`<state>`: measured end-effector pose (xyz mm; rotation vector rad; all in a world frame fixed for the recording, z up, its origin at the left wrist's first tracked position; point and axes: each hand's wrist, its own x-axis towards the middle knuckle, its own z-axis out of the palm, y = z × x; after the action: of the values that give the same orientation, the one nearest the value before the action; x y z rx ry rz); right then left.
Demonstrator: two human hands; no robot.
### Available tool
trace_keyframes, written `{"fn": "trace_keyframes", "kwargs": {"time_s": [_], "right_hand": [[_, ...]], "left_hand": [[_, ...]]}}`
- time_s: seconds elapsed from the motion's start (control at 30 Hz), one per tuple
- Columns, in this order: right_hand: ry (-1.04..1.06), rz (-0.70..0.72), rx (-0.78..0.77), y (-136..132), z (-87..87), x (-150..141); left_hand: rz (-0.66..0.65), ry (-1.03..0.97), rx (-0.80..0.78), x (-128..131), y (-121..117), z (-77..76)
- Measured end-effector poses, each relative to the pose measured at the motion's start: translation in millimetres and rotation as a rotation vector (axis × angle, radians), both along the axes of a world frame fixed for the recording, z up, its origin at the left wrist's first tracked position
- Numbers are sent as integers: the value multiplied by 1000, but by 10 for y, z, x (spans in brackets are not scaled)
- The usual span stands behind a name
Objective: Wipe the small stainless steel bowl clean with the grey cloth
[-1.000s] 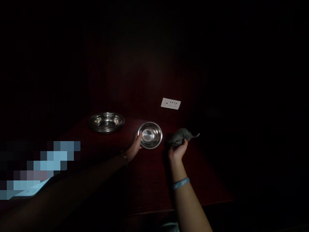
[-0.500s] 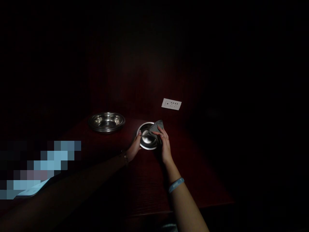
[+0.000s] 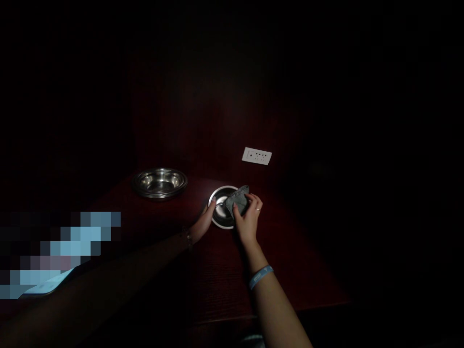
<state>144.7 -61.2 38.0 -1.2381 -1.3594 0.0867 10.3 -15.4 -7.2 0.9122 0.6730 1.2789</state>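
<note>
A small steel bowl [image 3: 220, 218] sits on a dark red wooden table [image 3: 224, 280]. My left hand [image 3: 203, 223] grips the bowl's left rim with curled fingers. My right hand [image 3: 247, 220] is closed on a grey cloth [image 3: 237, 199] and presses it inside the bowl, on its right side. A ring shows on one finger and a blue band on the right wrist.
A wider steel bowl [image 3: 159, 182] rests to the back left on the table. A white wall socket [image 3: 256, 155] is on the dark panel behind. A light blue blurred patch [image 3: 58, 251] lies at the left. The surroundings are very dark.
My right hand carried the grey cloth from the table right of the small bowl into the bowl and shifted it inside. My left hand kept its hold on the rim.
</note>
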Motion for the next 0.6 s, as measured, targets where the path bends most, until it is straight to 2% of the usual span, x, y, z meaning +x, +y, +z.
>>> {"fn": "trace_keyframes", "kwargs": {"time_s": [0.1, 0.3, 0.47, 0.6], "right_hand": [[62, -25, -42, 12, -39, 12], [410, 68, -124, 42, -127, 34], [391, 44, -223, 74, -132, 45], [427, 43, -233, 101, -137, 58]], "left_hand": [[24, 30, -44, 12, -8, 24], [39, 46, -38, -15, -64, 94], [63, 44, 5, -29, -134, 192], [107, 56, 76, -16, -171, 214]]}}
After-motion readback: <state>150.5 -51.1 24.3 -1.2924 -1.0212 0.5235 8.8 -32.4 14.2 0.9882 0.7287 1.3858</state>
